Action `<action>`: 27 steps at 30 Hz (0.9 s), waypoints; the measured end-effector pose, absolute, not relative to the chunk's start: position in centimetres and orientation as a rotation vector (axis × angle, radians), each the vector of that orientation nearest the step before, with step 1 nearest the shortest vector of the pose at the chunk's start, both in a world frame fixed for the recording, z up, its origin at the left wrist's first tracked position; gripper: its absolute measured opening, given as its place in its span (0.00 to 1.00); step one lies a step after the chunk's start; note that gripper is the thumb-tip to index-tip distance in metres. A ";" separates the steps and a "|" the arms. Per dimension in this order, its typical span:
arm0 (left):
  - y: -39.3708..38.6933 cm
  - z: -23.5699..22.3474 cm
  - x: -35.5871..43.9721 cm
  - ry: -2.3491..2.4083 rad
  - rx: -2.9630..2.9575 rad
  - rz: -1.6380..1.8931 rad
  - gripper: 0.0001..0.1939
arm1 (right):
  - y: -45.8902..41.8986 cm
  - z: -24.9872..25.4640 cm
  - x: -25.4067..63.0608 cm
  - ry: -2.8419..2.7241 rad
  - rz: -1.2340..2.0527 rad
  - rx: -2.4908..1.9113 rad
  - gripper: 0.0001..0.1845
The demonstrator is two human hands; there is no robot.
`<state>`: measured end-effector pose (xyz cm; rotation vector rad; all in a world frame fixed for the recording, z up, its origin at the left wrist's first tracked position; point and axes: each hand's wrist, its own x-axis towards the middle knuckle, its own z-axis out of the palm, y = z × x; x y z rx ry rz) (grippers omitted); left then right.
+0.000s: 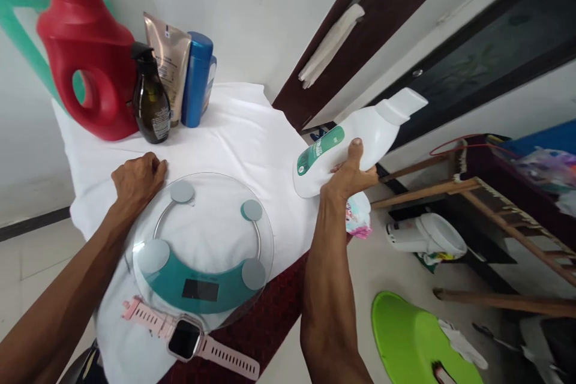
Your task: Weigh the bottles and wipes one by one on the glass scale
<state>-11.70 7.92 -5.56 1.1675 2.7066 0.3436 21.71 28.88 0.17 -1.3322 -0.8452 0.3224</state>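
Smartwatch (185, 338) lies at six o'clock of scale (202, 273). Right hand (353, 177) grips opaque white bottle (357, 126) at two o'clock, contents hidden; long axis tilted, cap (408, 104) toward two. Left hand (138, 180): curled, ten-thirty.

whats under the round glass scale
White cloth shows through most of the clear glass scale; whatever lies beneath its teal panel and four grey discs is covered.

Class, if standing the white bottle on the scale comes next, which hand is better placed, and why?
Probably the right hand: it grips the white bottle, right of the glass scale. The left hand rests on the white cloth near the scale's left edge, away from the bottle.
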 end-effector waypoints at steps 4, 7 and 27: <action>7.8 -6.1 -11.9 2.692 1.177 0.401 0.22 | 28.0 -0.3 21.9 -0.976 0.299 -1.391 0.15; 7.6 -6.4 -11.9 2.666 1.208 0.450 0.21 | 26.8 -0.8 22.6 -1.027 0.109 -1.470 0.14; 7.1 -7.0 -11.6 2.554 1.292 0.562 0.21 | 28.9 -1.1 -7.5 -1.692 0.730 -0.946 0.45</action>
